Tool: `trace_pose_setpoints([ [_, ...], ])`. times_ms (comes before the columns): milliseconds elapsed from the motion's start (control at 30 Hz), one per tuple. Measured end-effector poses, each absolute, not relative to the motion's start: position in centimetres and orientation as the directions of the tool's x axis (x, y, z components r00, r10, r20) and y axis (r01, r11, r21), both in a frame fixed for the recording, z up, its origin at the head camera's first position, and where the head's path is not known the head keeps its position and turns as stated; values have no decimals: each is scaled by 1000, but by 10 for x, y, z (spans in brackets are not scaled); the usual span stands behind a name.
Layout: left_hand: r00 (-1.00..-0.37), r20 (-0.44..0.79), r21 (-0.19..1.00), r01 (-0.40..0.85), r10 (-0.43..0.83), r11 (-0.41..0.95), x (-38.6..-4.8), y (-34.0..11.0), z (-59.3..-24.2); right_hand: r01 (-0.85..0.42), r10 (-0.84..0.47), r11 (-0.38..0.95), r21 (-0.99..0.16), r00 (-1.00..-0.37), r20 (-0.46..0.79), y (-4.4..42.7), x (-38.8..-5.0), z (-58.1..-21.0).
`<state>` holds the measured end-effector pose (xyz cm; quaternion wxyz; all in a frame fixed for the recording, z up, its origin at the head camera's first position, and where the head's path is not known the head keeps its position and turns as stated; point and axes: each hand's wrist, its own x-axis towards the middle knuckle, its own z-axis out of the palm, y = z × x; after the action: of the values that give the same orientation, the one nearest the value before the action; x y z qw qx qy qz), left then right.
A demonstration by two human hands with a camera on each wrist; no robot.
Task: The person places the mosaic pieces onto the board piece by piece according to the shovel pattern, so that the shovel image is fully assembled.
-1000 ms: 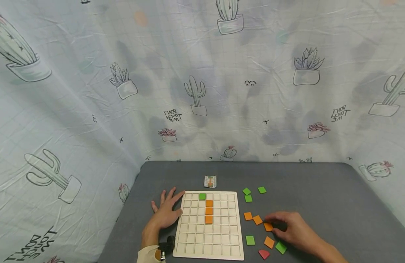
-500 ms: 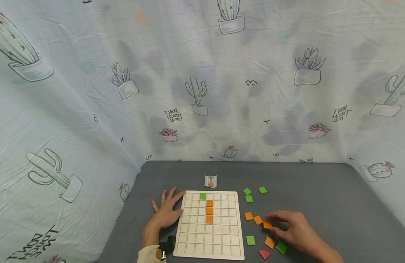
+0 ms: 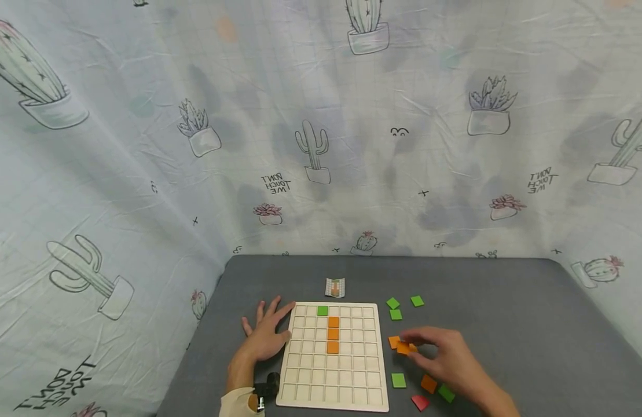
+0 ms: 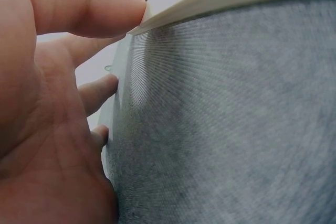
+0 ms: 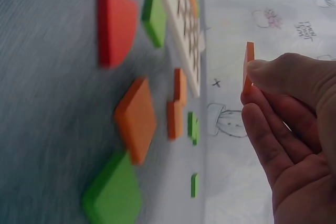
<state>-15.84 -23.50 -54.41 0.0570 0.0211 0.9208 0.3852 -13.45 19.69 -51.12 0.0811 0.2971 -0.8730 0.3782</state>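
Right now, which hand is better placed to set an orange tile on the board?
Probably the right hand: it pinches a lifted orange tile beside the board, while the left hand rests against the board's left edge with no tile.

I'm in a draped booth (image 3: 159,278): creased, cactus-printed cloth (image 3: 352,168) rises beyond and on both sides of my grey table (image 3: 487,307); what room lies outside it, I cannot tell.
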Motion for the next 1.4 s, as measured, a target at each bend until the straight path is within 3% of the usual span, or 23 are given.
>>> trace_pose_setpoints([
  [333, -993, -82, 720, -2, 82, 694, -159, -236, -542, -492, -421, 525, -695, -859, 290, 166, -134, -500],
  [567, -993, -87, 718, -4, 84, 696, -159, -236, -543, -553, -431, 490, -674, -825, 364, 148, -135, -499],
  [767, -994, -85, 714, -11, 72, 700, -158, -235, -541, -512, -451, 499, -699, -842, 295, 131, -138, -493],
  [1200, -996, -19, 749, 44, 88, 661, -157, -236, -550, -546, -492, 453, -704, -812, 314, 108, -143, -495],
  [1400, -995, -59, 733, 15, 85, 680, -158, -235, -544, -549, -504, 421, -722, -803, 317, 98, -142, -501],
])
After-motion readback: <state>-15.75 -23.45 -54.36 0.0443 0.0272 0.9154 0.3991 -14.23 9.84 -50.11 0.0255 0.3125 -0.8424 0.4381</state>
